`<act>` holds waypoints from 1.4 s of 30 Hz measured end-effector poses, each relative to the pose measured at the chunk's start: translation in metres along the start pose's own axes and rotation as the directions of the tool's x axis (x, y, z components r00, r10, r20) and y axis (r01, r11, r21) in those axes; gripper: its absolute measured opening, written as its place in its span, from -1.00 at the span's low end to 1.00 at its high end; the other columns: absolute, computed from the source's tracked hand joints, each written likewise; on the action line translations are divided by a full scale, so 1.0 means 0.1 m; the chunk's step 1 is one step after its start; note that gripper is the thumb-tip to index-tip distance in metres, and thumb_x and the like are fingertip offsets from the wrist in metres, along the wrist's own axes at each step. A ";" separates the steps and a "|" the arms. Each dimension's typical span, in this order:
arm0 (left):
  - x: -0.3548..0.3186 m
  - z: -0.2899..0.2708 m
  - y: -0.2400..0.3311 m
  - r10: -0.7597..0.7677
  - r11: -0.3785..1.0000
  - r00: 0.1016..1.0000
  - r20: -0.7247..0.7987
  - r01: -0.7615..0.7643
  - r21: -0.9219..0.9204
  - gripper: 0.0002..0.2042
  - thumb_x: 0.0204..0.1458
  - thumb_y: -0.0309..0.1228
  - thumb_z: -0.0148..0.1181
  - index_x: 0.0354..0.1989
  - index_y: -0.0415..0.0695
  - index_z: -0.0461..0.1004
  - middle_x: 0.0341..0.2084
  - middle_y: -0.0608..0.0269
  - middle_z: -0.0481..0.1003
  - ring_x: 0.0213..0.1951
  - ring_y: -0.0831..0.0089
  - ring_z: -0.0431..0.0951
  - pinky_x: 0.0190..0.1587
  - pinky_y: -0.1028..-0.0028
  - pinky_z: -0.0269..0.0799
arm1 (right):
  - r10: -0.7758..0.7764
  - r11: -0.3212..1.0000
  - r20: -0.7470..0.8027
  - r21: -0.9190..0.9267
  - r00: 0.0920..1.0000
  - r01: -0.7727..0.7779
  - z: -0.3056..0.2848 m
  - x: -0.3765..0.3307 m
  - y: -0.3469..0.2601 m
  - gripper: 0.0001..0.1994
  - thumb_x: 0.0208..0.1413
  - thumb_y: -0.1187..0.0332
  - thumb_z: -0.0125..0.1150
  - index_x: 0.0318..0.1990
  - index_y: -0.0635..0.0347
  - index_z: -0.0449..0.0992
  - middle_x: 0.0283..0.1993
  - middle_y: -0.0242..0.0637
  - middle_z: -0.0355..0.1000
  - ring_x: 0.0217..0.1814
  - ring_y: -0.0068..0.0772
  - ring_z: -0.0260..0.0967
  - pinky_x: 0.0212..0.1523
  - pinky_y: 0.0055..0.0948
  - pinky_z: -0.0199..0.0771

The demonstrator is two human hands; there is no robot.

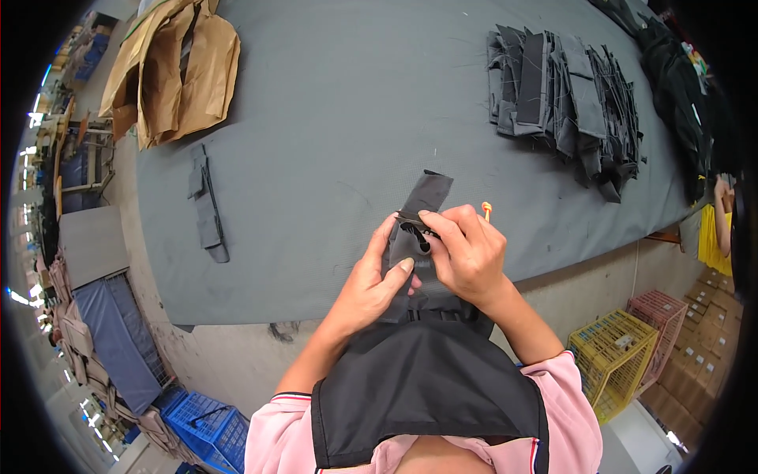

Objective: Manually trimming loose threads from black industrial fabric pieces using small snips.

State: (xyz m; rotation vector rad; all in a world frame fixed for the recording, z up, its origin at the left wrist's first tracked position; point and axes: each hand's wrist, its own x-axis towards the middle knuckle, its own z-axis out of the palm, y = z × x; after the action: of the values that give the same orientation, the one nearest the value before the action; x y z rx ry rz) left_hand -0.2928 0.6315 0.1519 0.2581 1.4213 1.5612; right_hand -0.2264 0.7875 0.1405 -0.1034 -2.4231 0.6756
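A dark grey fabric strip (pixel 430 192) is held between my hands, over the near edge of the table. My left hand (pixel 369 283) grips its lower part, thumb on top and fingers underneath. The thumb and fingers of my right hand (pixel 472 251) are closed at the strip's middle, where a fold and a small black curved piece show. Its far end sticks out flat beyond my fingers. A small orange and yellow item (pixel 486 210) pokes out by the knuckles of my right hand; the rest of it is hidden.
On the grey-covered table (pixel 332 103) lie a pile of dark fabric pieces (pixel 564 103) at far right, a few strips (pixel 207 207) at left and brown paper (pixel 181 75) at far left. Yellow (pixel 612 355) and blue crates (pixel 207 426) stand below. Another person's arm (pixel 722 213) shows at right.
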 end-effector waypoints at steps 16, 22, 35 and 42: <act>0.04 -0.03 -0.03 -0.009 0.987 0.997 -0.081 0.021 0.156 -0.44 0.12 -0.46 -0.02 0.31 -0.12 -0.02 -0.24 0.05 0.46 -0.38 0.43 0.53 -0.30 0.44 0.45 | 0.300 0.917 0.000 0.276 0.954 -0.289 0.08 0.00 -0.02 -0.81 -0.14 0.54 0.29 -0.31 0.22 0.49 -0.45 -0.30 0.31 -0.57 -0.36 0.34 -0.57 -0.44 0.35; 0.45 -0.31 0.15 -0.074 0.881 0.991 -0.113 0.012 -0.473 -0.58 0.20 -0.29 -0.06 0.15 -0.15 0.01 -0.10 -0.01 0.41 -0.29 0.29 0.53 -0.27 0.25 0.55 | 0.642 0.412 0.297 0.643 0.707 -0.645 0.30 0.06 0.27 -0.89 -0.02 0.59 0.17 -0.29 0.30 0.47 -0.38 -0.46 0.28 -0.47 -0.73 0.21 -0.51 -0.67 0.21; 0.51 -0.31 0.19 -0.043 0.840 0.942 -0.333 -0.147 -0.523 -0.75 0.23 -0.26 -0.08 -0.02 -0.10 0.17 -0.12 0.06 0.44 -0.23 0.33 0.52 -0.31 0.25 0.56 | 0.158 0.971 0.244 0.140 0.957 -0.196 0.03 -0.21 -0.27 -0.76 -0.18 0.47 0.33 -0.29 0.20 0.46 -0.44 -0.33 0.27 -0.60 -0.36 0.29 -0.58 -0.46 0.28; 0.47 -0.32 0.23 -0.046 0.849 0.918 -0.395 -0.172 -0.499 -0.73 0.22 -0.26 -0.08 0.00 -0.10 0.17 -0.11 0.06 0.44 -0.24 0.34 0.51 -0.32 0.27 0.55 | 0.092 0.995 0.219 0.014 0.971 -0.098 0.03 -0.22 -0.28 -0.75 -0.20 0.48 0.33 -0.29 0.20 0.47 -0.43 -0.32 0.29 -0.60 -0.36 0.29 -0.59 -0.44 0.26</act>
State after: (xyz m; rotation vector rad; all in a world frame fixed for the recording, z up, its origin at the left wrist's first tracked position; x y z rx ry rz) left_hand -0.3506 0.6494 0.1415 -0.3670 1.2144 2.0747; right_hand -0.2081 0.7571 0.1405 -0.1427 -2.6332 0.7962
